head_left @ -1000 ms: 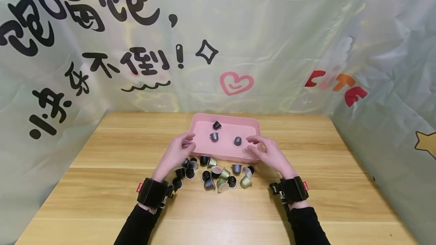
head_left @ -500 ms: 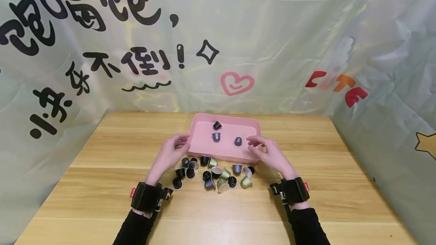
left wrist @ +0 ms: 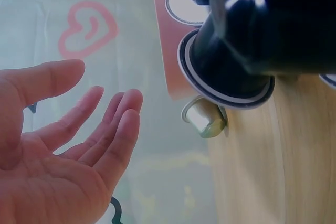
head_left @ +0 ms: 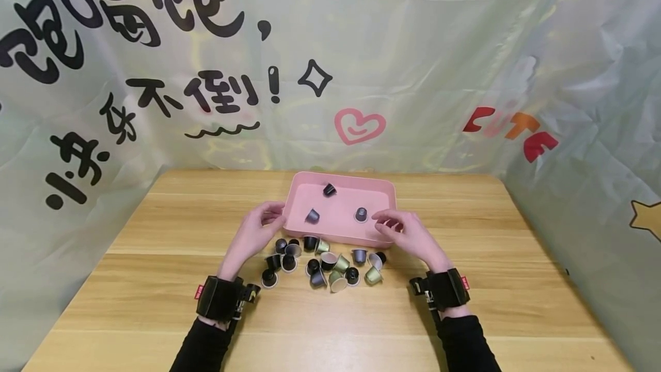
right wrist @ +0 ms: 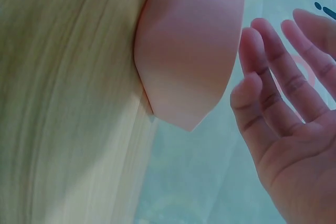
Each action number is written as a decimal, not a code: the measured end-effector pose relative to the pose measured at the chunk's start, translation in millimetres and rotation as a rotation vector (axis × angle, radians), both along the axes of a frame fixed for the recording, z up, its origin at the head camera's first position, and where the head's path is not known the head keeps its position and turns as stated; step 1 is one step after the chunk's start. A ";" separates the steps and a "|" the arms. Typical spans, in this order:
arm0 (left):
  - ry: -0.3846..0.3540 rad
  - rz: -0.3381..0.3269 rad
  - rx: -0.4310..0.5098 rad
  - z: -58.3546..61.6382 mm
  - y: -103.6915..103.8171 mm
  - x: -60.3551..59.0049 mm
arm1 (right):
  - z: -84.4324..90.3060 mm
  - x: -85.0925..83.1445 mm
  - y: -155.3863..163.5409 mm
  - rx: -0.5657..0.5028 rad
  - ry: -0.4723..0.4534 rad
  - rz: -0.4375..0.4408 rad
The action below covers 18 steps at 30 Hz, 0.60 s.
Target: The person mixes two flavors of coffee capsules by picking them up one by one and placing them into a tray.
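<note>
A pink tray (head_left: 382, 192) sits mid-table with three dark coffee capsules in it, one of them (head_left: 312, 216) tipped near its left wall. My left hand (head_left: 258, 231) hovers beside the tray's left front corner, fingers relaxed and empty; the left wrist view shows its bare palm (left wrist: 63, 145). My right hand (head_left: 405, 233) hovers over the tray's right front corner, fingers loosely spread and holding nothing, as its palm (right wrist: 294, 129) shows beside the pink tray (right wrist: 194, 51). Between the hands lies a heap of several dark and green capsules (head_left: 325, 262).
The wooden table (head_left: 155, 280) is ringed by a pale printed backdrop (head_left: 361, 62) on the back and both sides. Close to the left wrist camera a black capsule (left wrist: 231, 61) and a green one (left wrist: 203, 120) lie on the wood.
My left hand drew back left and toward me from the tray. One capsule in the tray rolled left and tipped over. My right hand shifted slightly nearer.
</note>
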State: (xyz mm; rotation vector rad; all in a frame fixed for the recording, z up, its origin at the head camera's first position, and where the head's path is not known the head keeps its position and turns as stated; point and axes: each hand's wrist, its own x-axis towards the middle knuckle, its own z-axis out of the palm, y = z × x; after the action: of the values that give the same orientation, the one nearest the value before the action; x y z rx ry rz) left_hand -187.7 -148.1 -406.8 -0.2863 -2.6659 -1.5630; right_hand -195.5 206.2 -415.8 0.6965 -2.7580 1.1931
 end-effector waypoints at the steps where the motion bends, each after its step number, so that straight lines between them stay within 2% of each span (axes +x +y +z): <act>1: 0.003 0.003 0.000 0.1 -0.3 -0.1 | 0.1 0.1 0.0 0.000 -0.002 0.002; 13: 0.015 0.001 0.006 1.2 -2.2 -0.6 | 3.1 1.5 3.3 0.041 -0.051 0.089; 18: 0.021 0.004 0.000 0.9 -2.1 -1.1 | 4.1 0.7 4.5 0.057 -0.023 0.099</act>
State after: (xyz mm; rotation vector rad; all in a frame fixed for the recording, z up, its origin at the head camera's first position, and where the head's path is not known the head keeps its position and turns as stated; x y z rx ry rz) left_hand -188.7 -150.2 -405.9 -0.2948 -2.6490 -1.5501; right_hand -194.8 210.7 -411.8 0.8393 -2.8168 1.1504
